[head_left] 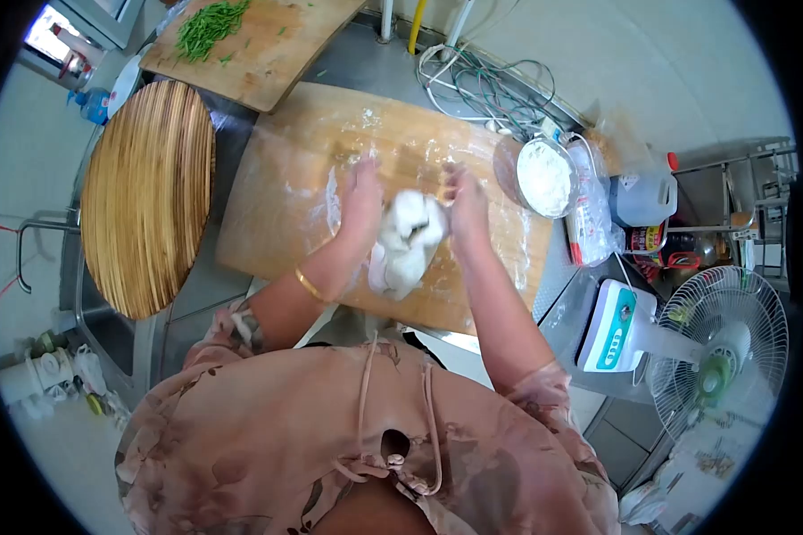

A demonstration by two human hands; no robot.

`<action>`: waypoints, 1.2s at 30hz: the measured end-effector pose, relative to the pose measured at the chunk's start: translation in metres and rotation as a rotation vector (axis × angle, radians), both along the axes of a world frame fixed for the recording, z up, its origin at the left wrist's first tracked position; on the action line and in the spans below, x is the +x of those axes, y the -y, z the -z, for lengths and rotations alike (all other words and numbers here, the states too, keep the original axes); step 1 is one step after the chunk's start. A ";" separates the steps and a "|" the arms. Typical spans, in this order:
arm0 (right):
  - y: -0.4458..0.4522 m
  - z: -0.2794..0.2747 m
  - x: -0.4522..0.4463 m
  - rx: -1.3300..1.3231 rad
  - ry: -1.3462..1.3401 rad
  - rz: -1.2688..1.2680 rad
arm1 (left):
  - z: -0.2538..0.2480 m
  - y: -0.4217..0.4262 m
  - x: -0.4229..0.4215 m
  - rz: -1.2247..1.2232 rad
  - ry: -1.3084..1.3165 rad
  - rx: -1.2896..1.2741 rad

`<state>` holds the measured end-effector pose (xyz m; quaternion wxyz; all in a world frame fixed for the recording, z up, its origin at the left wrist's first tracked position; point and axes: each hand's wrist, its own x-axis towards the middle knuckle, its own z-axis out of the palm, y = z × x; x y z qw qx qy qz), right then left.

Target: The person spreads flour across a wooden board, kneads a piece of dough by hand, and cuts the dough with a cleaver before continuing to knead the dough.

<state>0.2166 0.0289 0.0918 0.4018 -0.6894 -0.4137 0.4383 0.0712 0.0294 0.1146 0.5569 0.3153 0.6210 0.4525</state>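
Dough [405,251] lies on our already floured board [272,234], lumped and unsmoothed, while we hold left hand [362,201] and right hand [468,207] beside it, apparently released.

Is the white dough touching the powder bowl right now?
Apart. The head view shows the right hand and a stretch of wooden board between the dough and the powder bowl.

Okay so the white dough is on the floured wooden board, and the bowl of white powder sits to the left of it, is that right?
Not quite: the bowl of white powder sits to the right of the white dough, as the head view shows. It is on the floured wooden board that the dough lies, yes.
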 end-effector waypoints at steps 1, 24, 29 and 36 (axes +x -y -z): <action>0.019 -0.008 -0.009 -0.003 0.163 -0.098 | -0.008 0.016 -0.002 -0.018 -0.037 -0.021; -0.025 0.007 -0.037 0.316 0.424 -0.274 | 0.043 -0.049 -0.022 0.440 -0.733 -0.002; 0.088 -0.014 -0.007 0.304 0.013 -0.403 | 0.001 0.031 0.012 0.423 -1.023 0.440; 0.164 0.042 0.013 -0.104 -0.414 0.141 | 0.051 0.019 0.011 0.444 -1.207 0.755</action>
